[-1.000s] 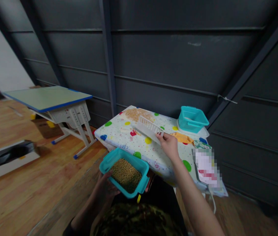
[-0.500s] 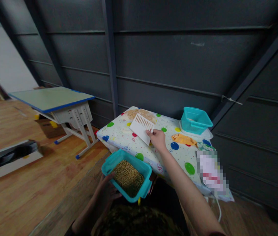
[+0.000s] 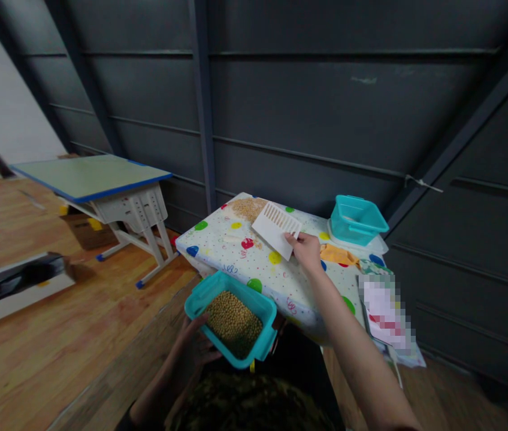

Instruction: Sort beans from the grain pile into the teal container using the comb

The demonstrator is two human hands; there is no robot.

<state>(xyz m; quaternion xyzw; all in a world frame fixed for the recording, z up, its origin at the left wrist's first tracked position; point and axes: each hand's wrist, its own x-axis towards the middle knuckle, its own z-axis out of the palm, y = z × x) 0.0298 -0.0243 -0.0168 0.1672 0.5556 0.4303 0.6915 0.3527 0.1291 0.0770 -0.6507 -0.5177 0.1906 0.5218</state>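
Spotted desk (image 3: 222,248) ahead: my right hand (image 3: 307,251) has its grip pinched on the white scraper (image 3: 276,229); at 7 o'clock, left hand (image 3: 194,350) grip cups the teal bean tub (image 3: 231,317)

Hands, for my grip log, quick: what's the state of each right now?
Left hand: closed, holding the teal tub of beans.
Right hand: closed, holding the white toothed scraper over the table.

A teal tub (image 3: 231,317) of tan beans, a white scraper (image 3: 275,230), a multicoloured polka-dot tablecloth (image 3: 236,251).
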